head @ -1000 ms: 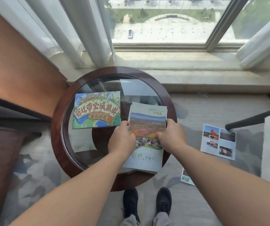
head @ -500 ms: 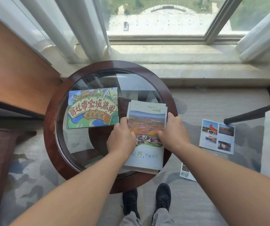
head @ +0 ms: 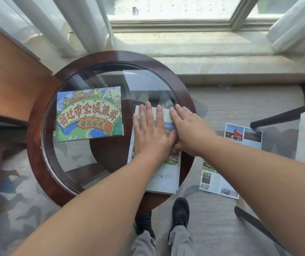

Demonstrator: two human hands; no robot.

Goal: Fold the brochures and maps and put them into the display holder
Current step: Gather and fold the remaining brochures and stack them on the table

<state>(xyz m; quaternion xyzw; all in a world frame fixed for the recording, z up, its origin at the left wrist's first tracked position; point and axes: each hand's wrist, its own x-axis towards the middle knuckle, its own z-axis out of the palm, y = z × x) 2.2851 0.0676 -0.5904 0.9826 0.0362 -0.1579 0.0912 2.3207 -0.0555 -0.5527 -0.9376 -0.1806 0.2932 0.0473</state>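
Observation:
A folded landscape brochure [head: 166, 177] lies on the right side of the round glass-topped table [head: 37, 126], its near end overhanging the rim. My left hand [head: 150, 133] lies flat on it, fingers spread and pointing away from me. My right hand [head: 189, 129] presses flat beside it on the brochure's far right part, thumbs meeting. A colourful cartoon map [head: 89, 114] rests folded on the glass to the left. No display holder is visible.
Two more brochures lie on the carpet to the right, one with building photos [head: 244, 134] and one nearer [head: 217, 182]. Dark chair legs [head: 284, 115] stand by them. A window sill and curtains are beyond the table. My shoes [head: 180, 212] are under the table's near edge.
Both hands went from gripping the brochure's side edges to lying flat on top of it with fingers extended. The view tilted further down.

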